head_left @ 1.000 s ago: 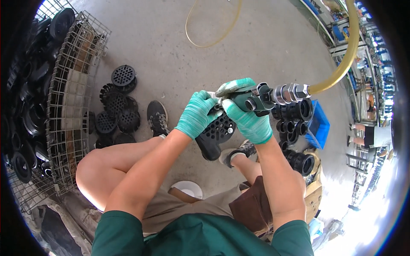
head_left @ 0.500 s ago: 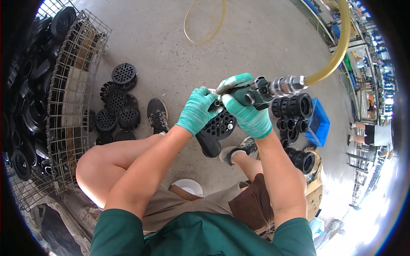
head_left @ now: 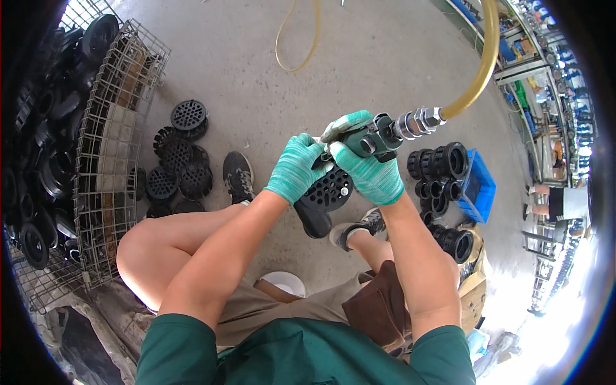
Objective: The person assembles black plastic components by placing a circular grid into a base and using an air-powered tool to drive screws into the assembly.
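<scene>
Both of my hands wear green and white knit gloves and meet above my knees. My right hand point(head_left: 366, 168) is closed around a dark green air tool point(head_left: 369, 142), held roughly level with its metal coupling toward the right. From that coupling a yellow air hose point(head_left: 489, 54) curves up. My left hand point(head_left: 298, 165) is closed on the upper edge of a black perforated plastic piece point(head_left: 327, 192), whose rounded arm hangs down between the hands. The tool's working end sits close to my left fingers, and whether it touches the piece is hidden by the gloves.
At the left stands a wire cage point(head_left: 106, 160) full of black plastic parts. Several round perforated grates point(head_left: 189, 115) lie beside it on the floor. Black ribbed rings point(head_left: 449, 160) and a blue crate point(head_left: 480, 186) are at the right, with a person point(head_left: 564, 203) and shelves point(head_left: 523, 70) beyond.
The air tool and my right hand have shifted slightly left, and the hose has swung left with them. My left hand keeps its hold on the black piece.
</scene>
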A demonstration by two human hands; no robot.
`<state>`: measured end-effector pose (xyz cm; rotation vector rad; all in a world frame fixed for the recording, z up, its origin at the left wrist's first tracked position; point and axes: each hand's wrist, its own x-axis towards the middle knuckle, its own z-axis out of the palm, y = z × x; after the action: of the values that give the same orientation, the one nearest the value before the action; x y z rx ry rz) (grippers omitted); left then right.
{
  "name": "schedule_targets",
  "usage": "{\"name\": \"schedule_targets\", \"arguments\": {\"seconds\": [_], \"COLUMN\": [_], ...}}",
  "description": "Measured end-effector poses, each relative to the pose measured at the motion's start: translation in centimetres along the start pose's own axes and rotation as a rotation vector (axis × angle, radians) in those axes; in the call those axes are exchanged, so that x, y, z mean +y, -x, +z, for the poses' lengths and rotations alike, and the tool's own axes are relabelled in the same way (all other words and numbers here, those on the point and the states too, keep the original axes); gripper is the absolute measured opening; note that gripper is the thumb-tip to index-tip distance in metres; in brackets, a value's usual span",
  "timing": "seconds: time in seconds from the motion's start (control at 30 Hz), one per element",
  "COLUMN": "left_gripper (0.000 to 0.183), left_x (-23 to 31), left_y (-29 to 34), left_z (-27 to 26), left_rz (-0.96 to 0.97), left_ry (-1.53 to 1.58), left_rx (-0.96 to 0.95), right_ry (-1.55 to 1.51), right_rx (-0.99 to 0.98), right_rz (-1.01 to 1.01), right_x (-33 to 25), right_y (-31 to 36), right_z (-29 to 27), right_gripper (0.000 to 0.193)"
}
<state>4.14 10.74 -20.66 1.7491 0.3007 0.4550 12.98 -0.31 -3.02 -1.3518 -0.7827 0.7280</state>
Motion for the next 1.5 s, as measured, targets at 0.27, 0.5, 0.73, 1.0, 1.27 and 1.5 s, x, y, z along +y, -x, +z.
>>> {"name": "schedule_targets", "arguments": {"seconds": [0.27, 0.5, 0.73, 1.0, 1.27, 1.5], "left_gripper": [0.04, 0.026, 0.026, 0.022, 0.025, 0.019], "left_x": [2.9, 6.1, 7.9, 10.5, -5.9, -11.6], "left_y": [0.4, 0.2, -0.8, -5.3, -6.7, -4.0], "left_z": [-0.7, -1.8, -1.5, 12.8, 25.8, 27.9], "left_rz": [0.093, 0.178, 0.274, 0.393, -0.227, 0.096], "left_ry": [-0.373, -0.65, -0.779, -0.782, -1.078, -1.292], "left_rx": [-0.031, -0.037, -0.083, -0.657, -0.846, -0.792], "right_ry": [-0.121, -0.212, -0.318, -0.198, -0.237, -0.147], "right_rx": [0.104, 0.285, 0.479, 0.59, 0.737, 0.76], "right_rz": [0.004, -0.021, 0.153, 0.353, 0.619, 0.543], "right_x": [-0.8, -8.1, -11.1, -10.0, -11.0, -9.8], "right_y": [-0.2, 1.4, 7.6, 15.1, 17.3, 18.5], "right_z": [-0.2, -3.4, -7.8, -14.1, -17.6, -19.5], "right_gripper": [0.04, 0.037, 0.027, 0.04, 0.046, 0.047]}}
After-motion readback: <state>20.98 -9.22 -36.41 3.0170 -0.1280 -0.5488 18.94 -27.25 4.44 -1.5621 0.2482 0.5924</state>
